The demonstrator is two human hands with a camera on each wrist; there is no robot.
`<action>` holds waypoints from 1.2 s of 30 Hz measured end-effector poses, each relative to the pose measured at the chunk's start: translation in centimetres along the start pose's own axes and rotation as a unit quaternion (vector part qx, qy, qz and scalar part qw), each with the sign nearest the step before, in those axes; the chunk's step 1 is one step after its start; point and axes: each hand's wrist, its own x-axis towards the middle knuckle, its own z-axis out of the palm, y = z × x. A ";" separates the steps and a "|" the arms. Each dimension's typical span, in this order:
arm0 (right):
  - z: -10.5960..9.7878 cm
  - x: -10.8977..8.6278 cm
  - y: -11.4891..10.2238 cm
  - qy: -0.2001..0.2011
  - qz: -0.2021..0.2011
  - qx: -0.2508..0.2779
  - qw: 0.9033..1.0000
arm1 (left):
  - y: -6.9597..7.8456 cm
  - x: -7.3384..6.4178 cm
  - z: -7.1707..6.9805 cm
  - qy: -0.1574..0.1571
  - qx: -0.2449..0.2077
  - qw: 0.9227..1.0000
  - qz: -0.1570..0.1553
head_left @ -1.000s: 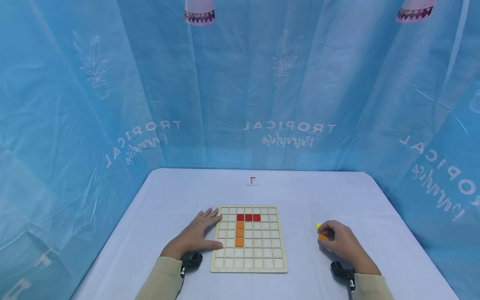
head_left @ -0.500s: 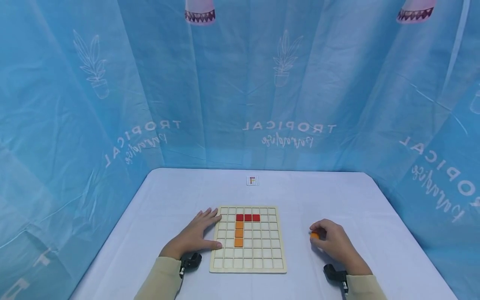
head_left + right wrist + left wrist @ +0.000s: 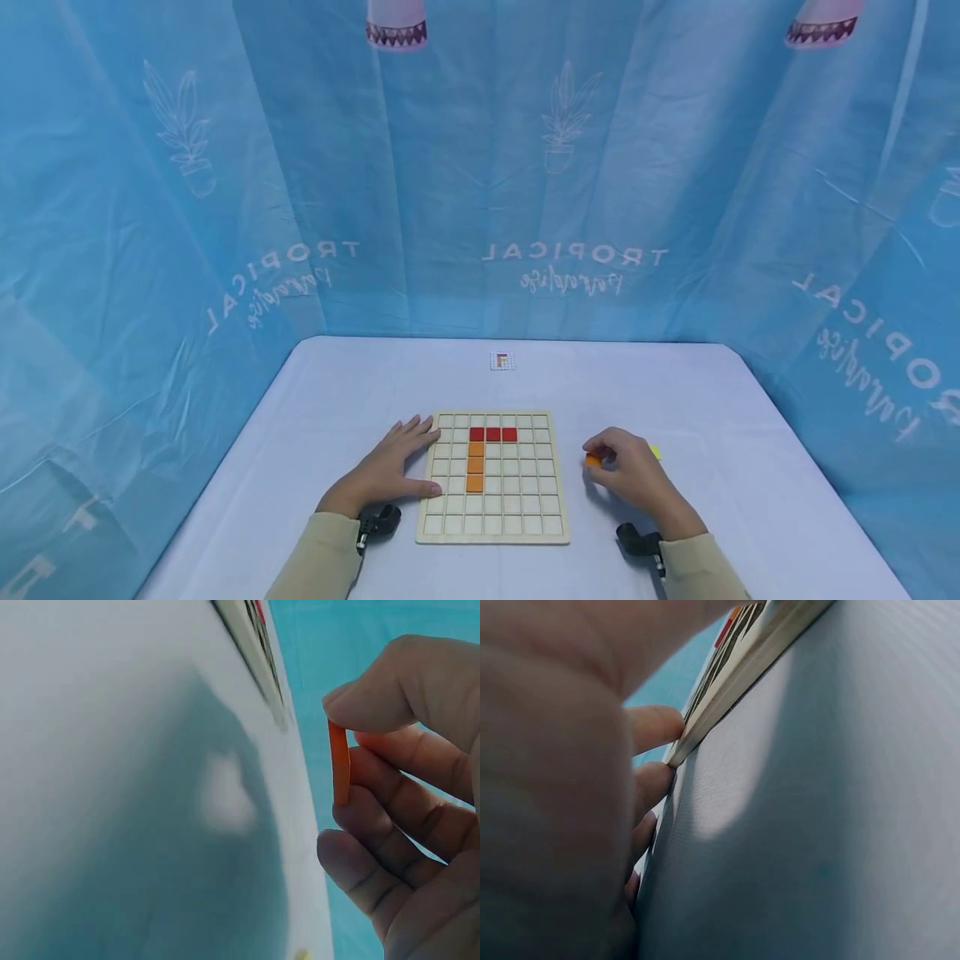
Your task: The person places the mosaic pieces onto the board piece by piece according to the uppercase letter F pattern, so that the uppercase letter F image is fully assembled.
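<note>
Head: the left hand (image 3: 382, 475) lies spread, touching the grid board (image 3: 512, 505); off its right edge, the right hand (image 3: 633, 473) pinches an orange tile (image 3: 593, 461). Left wrist: a nudge from those fingertips (image 3: 658, 726) could shift the board. Right wrist: if the thumb (image 3: 379, 701) loosens, the tile could drop.

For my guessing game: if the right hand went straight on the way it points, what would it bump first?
Probably the grid board, at its right edge. The right hand, pinching an orange tile, points that way, but its height is unclear, so it might pass above.
</note>
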 end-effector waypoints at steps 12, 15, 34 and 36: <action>2.0 1.2 -2.5 -0.036 -0.036 0.015 0.999 | 0.0 -0.1 0.0 -0.001 -0.003 1.000 0.004; 2.5 1.6 -3.2 -0.044 -0.048 0.021 0.998 | 0.0 -0.1 -0.1 -0.002 -0.002 1.000 0.001; 6.0 3.0 -7.7 -0.127 -0.142 0.021 0.981 | 0.0 0.0 0.0 -0.005 0.006 1.000 -0.007; 6.5 3.0 -8.2 -0.137 -0.156 0.021 0.978 | 0.0 -0.1 -0.1 -0.005 0.003 1.000 -0.007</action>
